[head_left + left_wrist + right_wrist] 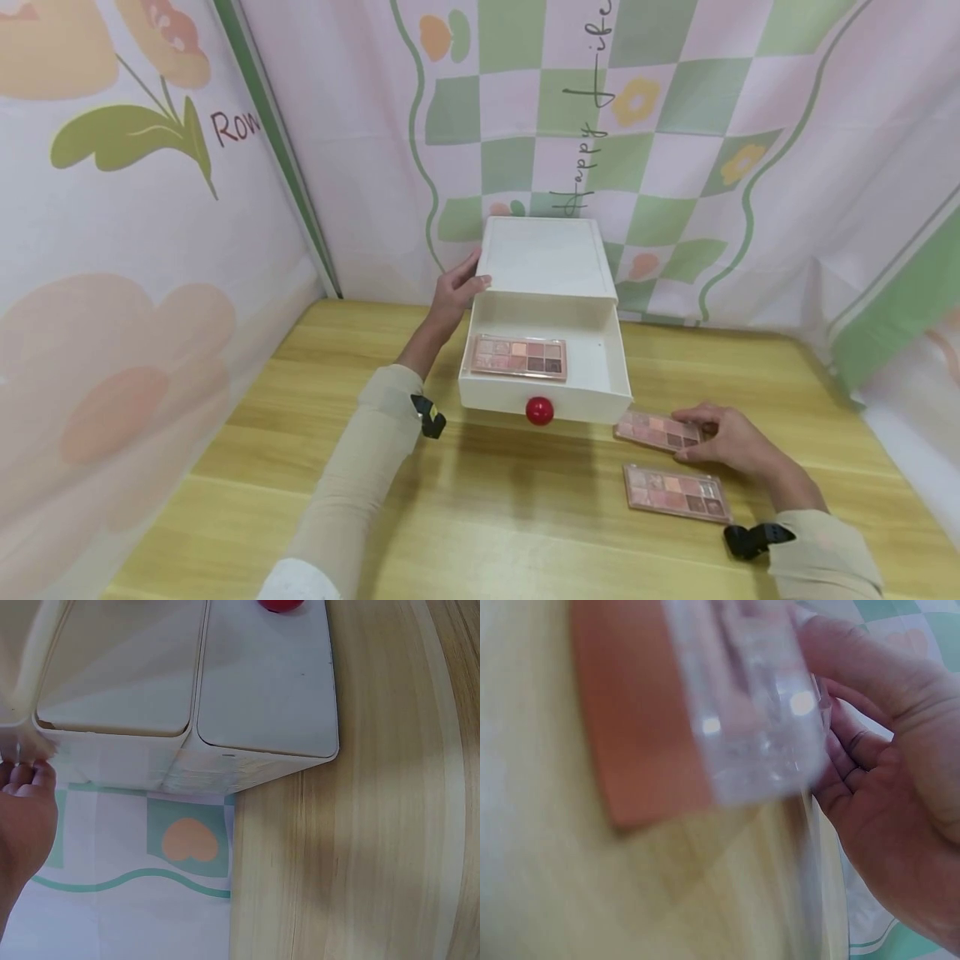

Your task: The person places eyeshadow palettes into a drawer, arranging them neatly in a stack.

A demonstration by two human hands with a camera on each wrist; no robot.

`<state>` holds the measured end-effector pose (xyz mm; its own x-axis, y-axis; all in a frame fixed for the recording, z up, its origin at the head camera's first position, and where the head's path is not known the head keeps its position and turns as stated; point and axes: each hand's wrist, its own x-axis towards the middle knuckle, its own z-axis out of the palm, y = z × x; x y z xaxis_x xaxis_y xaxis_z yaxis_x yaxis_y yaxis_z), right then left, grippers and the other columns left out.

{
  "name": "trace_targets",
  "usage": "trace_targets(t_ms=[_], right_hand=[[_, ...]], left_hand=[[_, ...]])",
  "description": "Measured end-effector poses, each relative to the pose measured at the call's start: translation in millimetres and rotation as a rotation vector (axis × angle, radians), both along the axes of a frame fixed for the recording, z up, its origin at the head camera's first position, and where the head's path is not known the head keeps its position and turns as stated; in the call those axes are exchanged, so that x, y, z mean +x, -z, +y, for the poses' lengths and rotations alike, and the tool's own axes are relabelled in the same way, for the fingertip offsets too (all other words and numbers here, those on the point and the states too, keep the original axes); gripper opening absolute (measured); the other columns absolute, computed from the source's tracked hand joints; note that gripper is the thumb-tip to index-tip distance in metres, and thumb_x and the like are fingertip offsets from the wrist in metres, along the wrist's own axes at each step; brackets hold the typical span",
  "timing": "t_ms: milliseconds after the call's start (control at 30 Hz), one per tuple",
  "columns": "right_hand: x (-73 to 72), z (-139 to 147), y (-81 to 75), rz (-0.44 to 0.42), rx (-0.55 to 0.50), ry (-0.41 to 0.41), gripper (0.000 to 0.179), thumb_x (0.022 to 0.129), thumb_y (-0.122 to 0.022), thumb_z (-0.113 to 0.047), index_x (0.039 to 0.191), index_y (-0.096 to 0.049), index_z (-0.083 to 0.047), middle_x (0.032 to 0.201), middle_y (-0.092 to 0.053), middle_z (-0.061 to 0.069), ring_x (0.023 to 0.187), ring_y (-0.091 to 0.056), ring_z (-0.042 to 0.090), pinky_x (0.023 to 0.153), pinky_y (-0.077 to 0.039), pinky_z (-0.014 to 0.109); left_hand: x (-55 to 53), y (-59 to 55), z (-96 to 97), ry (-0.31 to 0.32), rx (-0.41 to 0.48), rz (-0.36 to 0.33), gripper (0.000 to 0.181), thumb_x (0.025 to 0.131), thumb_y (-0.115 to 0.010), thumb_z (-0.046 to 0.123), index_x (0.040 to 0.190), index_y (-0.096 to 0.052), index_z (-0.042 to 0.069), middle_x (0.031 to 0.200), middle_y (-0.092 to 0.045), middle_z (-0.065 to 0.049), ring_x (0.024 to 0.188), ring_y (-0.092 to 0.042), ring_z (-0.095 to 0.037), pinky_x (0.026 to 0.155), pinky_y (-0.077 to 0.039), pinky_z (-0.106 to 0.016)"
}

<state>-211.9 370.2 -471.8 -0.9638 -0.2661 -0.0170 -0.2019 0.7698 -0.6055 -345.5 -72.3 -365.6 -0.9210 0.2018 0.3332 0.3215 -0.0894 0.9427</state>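
A white drawer unit (551, 254) stands by the back curtain, its top drawer (600, 408) pulled out by a round red knob side facing me. My left hand (453, 293) rests against the unit's left side, thumb at the top front edge; in the left wrist view, this hand (26, 817) touches the unit's side. Inside the drawer, toward its left, lies an eyeshadow palette (517, 357). My right hand (735, 442) pinches the right end of a second palette (652, 430) low over the table. Blurred, that palette (645, 727) shows its clear edge by the right thumb. A third palette (675, 492) lies nearer me.
Closed drawer fronts (270, 682) sit below the pulled-out one. The wooden table (510, 517) spreads around the unit. Printed curtains (360, 150) hang at the back and sides. A red knob (539, 411) sticks out from the drawer's front.
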Motion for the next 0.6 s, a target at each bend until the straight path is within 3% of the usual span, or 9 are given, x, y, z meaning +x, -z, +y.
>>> trace_targets(t_ms=[600], right_hand=[[-0.5, -2.9, -3.7, 0.003, -0.043, 0.03, 0.062, 0.074, -0.09, -0.026, 0.126, -0.069, 0.001, 0.111, -0.067, 0.013, 0.085, -0.047, 0.001, 0.069, -0.045, 0.016]], left_hand=[[-1.0, 0.1, -2.3, 0.01, 0.017, 0.02, 0.064, 0.095, -0.056, 0.012, 0.154, -0.036, 0.0, 0.164, -0.035, -0.017, 0.152, -0.038, -0.031, 0.125, -0.037, -0.037]])
